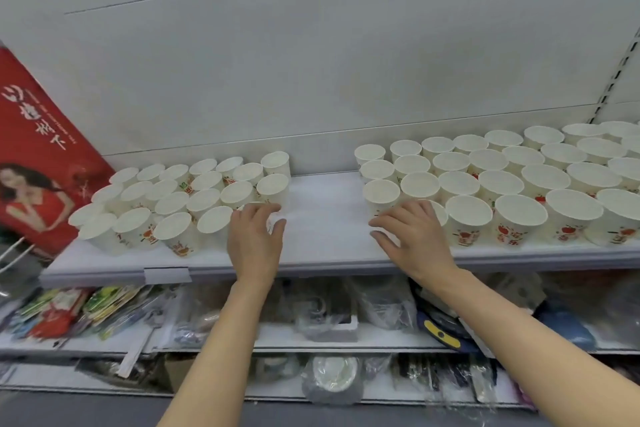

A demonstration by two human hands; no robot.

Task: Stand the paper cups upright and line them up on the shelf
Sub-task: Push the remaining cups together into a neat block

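So we're looking down at a white shelf point(322, 215) loaded with white paper cups, all standing upright with their mouths up. They sit in two bunches with a bare strip of shelf between them. The left group of cups point(180, 198) is packed a bit loosely, in rows that run at a slant toward the back. The right group of cups point(502, 177) is lined up in neater rows that run off to the right edge. Some cups have a red and green print on the side.

Our left hand point(254, 239) is at the right end of the left bunch, fingers curled round the front corner cup point(275, 218), thumb on its near side. Our right hand point(414, 236) does the same at the left end of the right bunch, fingers wrapped round a front cup point(437, 212) that it mostly hides.

At the far left a red poster point(38, 149) with a person on it leans against the back wall. Below the shelf we see lower shelves stuffed with plastic-wrapped packets point(79, 308) and other bagged goods.
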